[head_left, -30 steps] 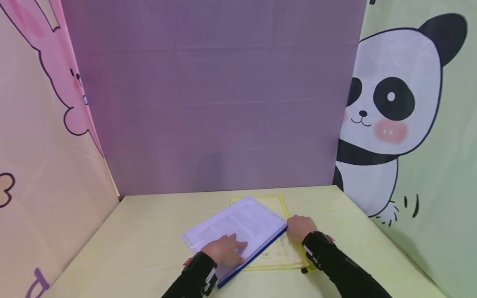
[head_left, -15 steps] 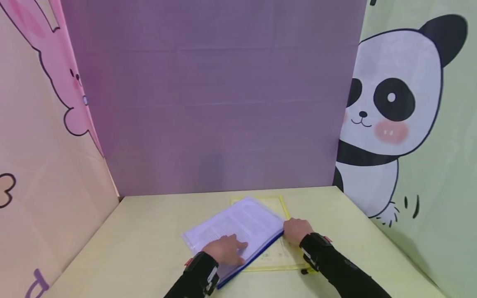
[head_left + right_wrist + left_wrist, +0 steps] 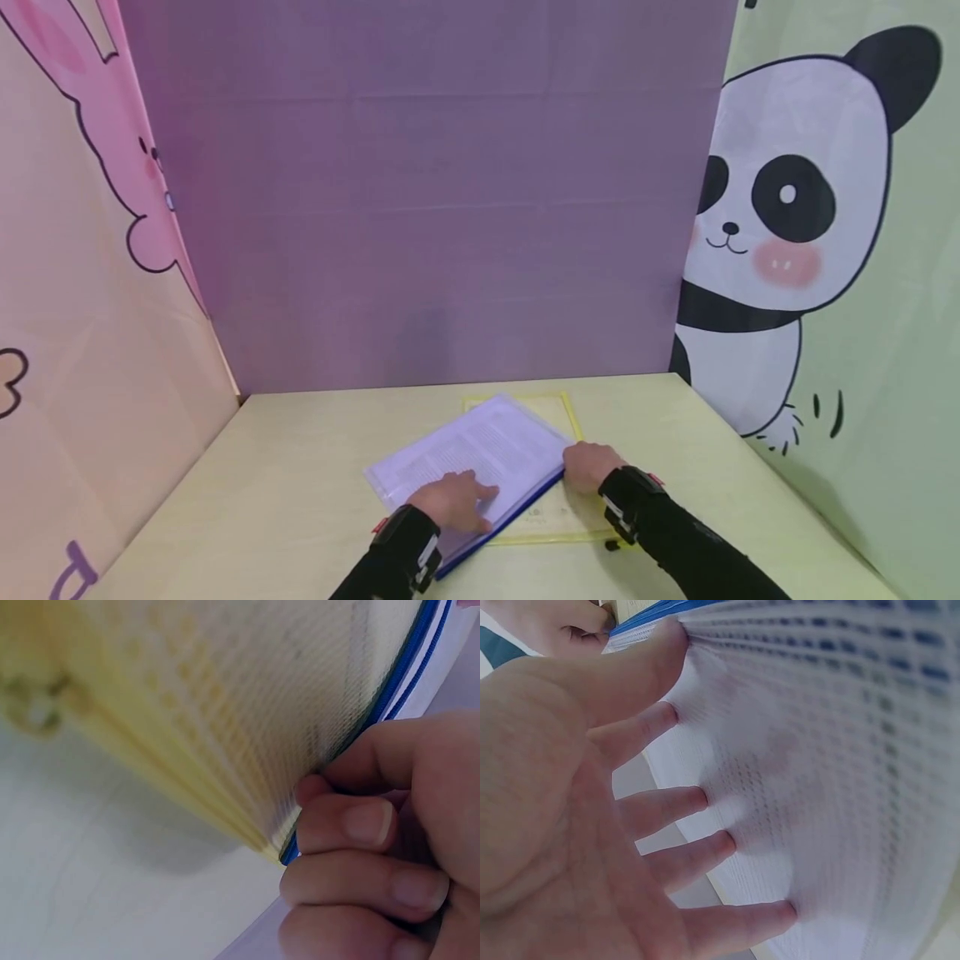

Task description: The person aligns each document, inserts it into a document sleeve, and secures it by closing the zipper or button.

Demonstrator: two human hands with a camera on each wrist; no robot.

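Observation:
A clear mesh zip pouch (image 3: 487,437) with printed paper in it lies slantwise on the table, its blue zipper edge (image 3: 517,510) toward me. Spread fingertips of my left hand (image 3: 453,502) press on its face, the fingers fairly straight in the left wrist view. My right hand (image 3: 588,467) pinches the blue edge near its right end, between thumb and forefinger, with the other fingers curled in. Whether a zipper pull is inside that pinch I cannot tell. Partly covered beneath lies a second mesh zip pouch (image 3: 551,518) with yellow edging.
The pale wooden table (image 3: 300,467) reaches back to a purple cloth wall (image 3: 450,208). A small dark tab (image 3: 612,546) sits at the yellow pouch's near right corner, close under my right forearm. Printed side walls flank the table.
My right hand has slid a little left and toward me along the blue edge. The left hand and both pouches stay about where they were.

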